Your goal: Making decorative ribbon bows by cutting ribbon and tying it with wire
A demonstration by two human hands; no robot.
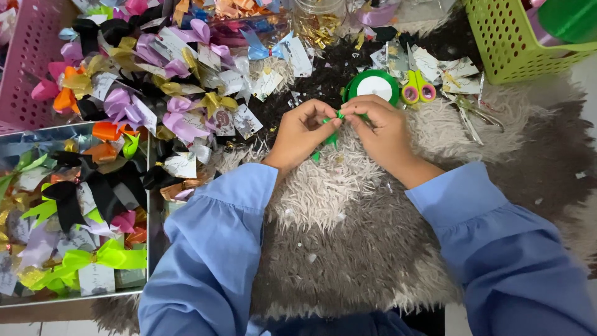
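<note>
Pink plastic basket stands far to the left of the fingers, and below it a shiny tray holds finished bows in black, orange and lime green. Between this tray and the fingers lies a loose heap of bows with small paper tags.

The left hand and the right hand meet over a shaggy grey-brown rug. The fingers of both hands are pinched narrow on a small piece of green ribbon, which sits just between the fingertips, with short ends hanging below them. Whether a fold is already made I cannot tell; the piece is too small.

Just behind the fingers lies a green ribbon spool, and right of it small scissors with pink and yellow handles. Further right stands a lime green basket.

I think the main risk is slipping: the ribbon looks smooth and small, so a loose pinch may let the fold open. If it drops, the long pile of the rug could hide it. A sleeve moving sideways may also push into the heap of bows.
</note>
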